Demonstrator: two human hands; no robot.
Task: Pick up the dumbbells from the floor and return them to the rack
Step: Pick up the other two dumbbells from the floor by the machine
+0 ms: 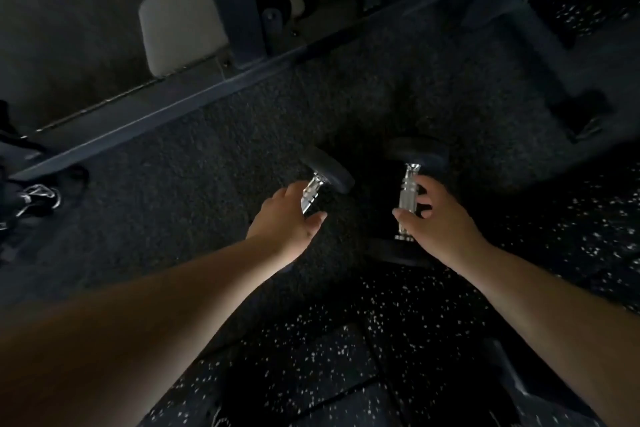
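Observation:
Two black dumbbells with chrome handles lie on the dark rubber floor. The left dumbbell (313, 189) points up and to the right, and my left hand (285, 220) covers the near part of its handle, fingers spread and curling over it. The right dumbbell (408, 199) lies almost straight away from me. My right hand (438, 218) reaches around its handle from the right, thumb on the left side, fingers apart. Neither hand is closed on a handle. No rack is recognisable in view.
A dark metal frame rail (194, 97) runs diagonally across the floor behind the dumbbells, with an upright post (235, 0) and a pale pad (180, 31) beyond it. Straps and metal clips (34, 198) lie at the left edge. Speckled floor mats (346, 340) lie near me.

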